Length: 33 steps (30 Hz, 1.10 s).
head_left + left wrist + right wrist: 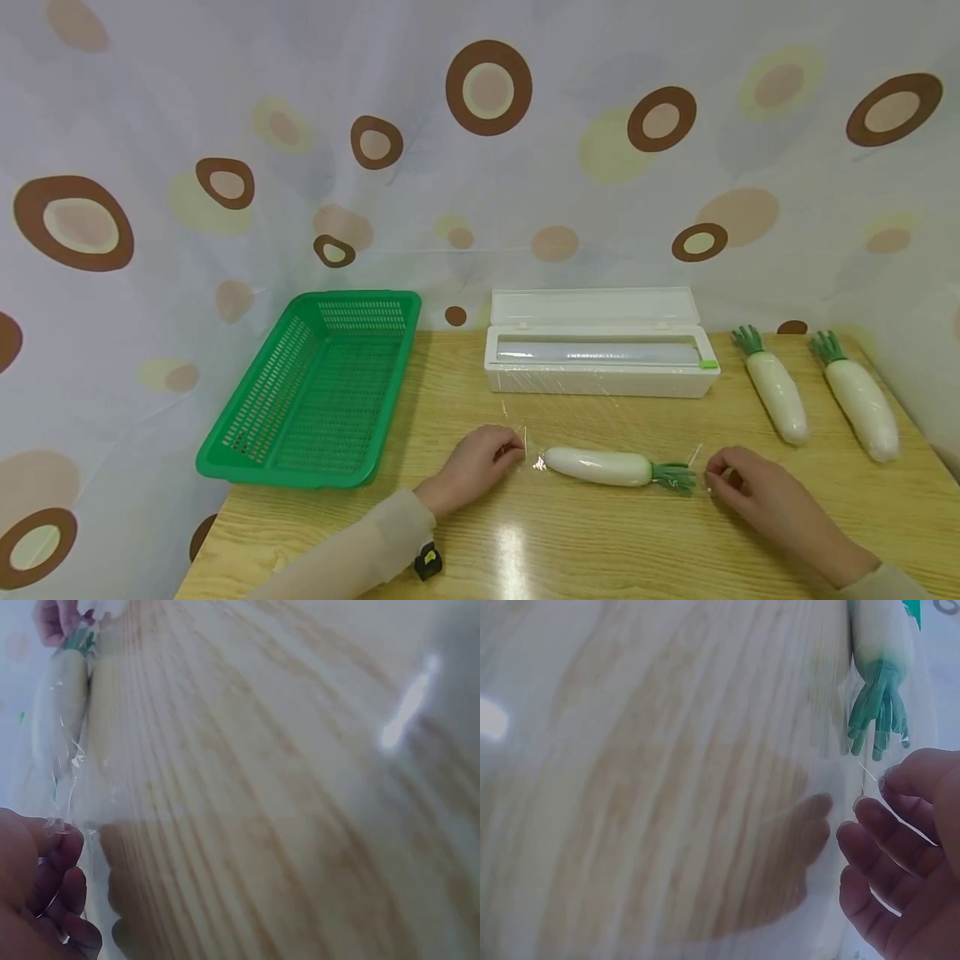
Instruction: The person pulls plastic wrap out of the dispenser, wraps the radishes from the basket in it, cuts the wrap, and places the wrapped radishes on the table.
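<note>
A white radish [600, 467] with green cut stalks lies crosswise on the table, clear plastic wrap [539, 462] around it. At its root end, my left hand [480, 462] pinches a gathered bit of the wrap between thumb and forefinger; the left wrist view shows the crumpled film [56, 823] at the fingertips. Beyond the green stalks [879, 712], the thumb and forefinger of my right hand [772, 500] pinch the film's other end, the remaining fingers loosely curled. Both hands are close over the tabletop, one at each end of the radish.
Behind the radish, a white wrap dispenser box [600, 382] stands with its lid up and a film roll [596, 352] inside. A green plastic basket [337, 400] is at the left. Two more radishes [780, 396] [862, 408] lie at the right. A spotted curtain [420, 208] hangs behind the table.
</note>
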{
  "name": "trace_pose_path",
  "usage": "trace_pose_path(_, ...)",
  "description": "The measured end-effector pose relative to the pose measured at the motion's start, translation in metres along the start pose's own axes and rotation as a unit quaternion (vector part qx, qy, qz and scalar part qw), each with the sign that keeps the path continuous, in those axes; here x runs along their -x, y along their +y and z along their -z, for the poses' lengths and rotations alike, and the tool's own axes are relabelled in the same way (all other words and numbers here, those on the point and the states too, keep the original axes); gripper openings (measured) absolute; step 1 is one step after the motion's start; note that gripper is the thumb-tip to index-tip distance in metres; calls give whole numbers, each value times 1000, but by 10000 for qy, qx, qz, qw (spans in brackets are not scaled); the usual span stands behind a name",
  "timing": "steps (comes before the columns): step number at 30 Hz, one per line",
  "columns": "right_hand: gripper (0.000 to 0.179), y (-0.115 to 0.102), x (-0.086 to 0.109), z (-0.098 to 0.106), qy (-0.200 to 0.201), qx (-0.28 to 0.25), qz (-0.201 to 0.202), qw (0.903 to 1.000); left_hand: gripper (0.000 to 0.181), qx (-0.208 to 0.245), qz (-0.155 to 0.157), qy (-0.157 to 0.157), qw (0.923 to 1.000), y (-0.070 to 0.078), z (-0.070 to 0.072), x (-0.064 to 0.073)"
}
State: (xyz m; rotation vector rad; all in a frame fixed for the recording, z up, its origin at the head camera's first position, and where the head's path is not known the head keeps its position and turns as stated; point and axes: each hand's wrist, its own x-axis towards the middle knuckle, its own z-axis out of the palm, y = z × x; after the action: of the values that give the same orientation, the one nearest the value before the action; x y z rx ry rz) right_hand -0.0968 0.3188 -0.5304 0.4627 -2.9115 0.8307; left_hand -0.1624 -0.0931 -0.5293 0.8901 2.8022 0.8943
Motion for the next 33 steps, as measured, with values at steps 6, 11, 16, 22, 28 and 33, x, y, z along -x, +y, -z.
trace_pose_path(6, 20, 0, 1, 0, 74, 128, 194, 9997, 10, -163, 55, -46, 9998, -2, -4, 1)
trace_pose_path(11, 24, 0, 1, 0, 190, 306, 395, 9986, 11, -294, -51, 13, 9996, -3, -4, 3)
trace_pose_path(16, 21, 1, 2, 0, 96, 186, 386, 9990, 11, -249, -276, 80, 9993, -5, -4, 5)
trace_pose_path(22, 16, -1, 5, 3, 151, 222, 197, 9994, 14, -63, -216, 88, 9997, -5, -1, 8)
trace_pose_path(28, 24, -8, 5, 4, 632, 499, 777, 9937, 21, -605, -1099, 963, 9874, 12, -1, 12)
trace_pose_path(33, 24, -15, -2, 1, 1110, 624, 2224, 9666, 24, -1660, -2474, 1260, 9462, 30, -5, 13)
